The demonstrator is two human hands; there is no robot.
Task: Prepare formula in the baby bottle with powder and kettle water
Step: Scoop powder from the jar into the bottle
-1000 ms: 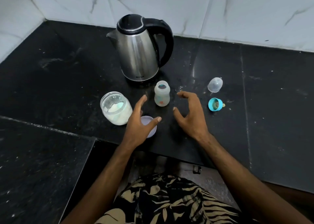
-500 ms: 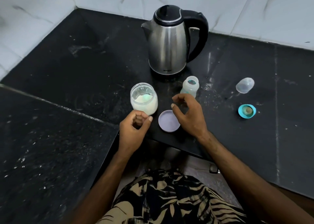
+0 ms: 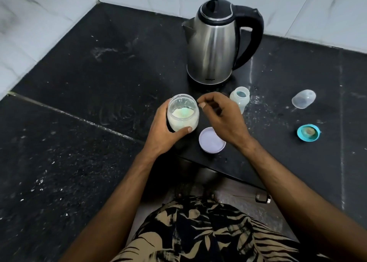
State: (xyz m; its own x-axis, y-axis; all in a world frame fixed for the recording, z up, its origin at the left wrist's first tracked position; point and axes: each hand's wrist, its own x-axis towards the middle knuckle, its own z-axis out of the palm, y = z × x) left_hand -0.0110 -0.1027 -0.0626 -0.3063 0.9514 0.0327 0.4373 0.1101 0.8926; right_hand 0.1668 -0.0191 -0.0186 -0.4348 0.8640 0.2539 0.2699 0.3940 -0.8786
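both arms are bare from the wrist up to where they leave the picture, with no sleeve, watch, ring or band on them. the left hand (image 3: pixel 162 131) and right hand (image 3: pixel 222 118) wear no gloves. at the bottom, the person's garment (image 3: pixel 198 234) is a loose fabric in tan and black, printed with large leaf and stripe shapes.

Only one marking shows, a small dark brand word printed low on the steel body of the kettle (image 3: pixel 213 49) near its base, and it is too small and blurred to be read.
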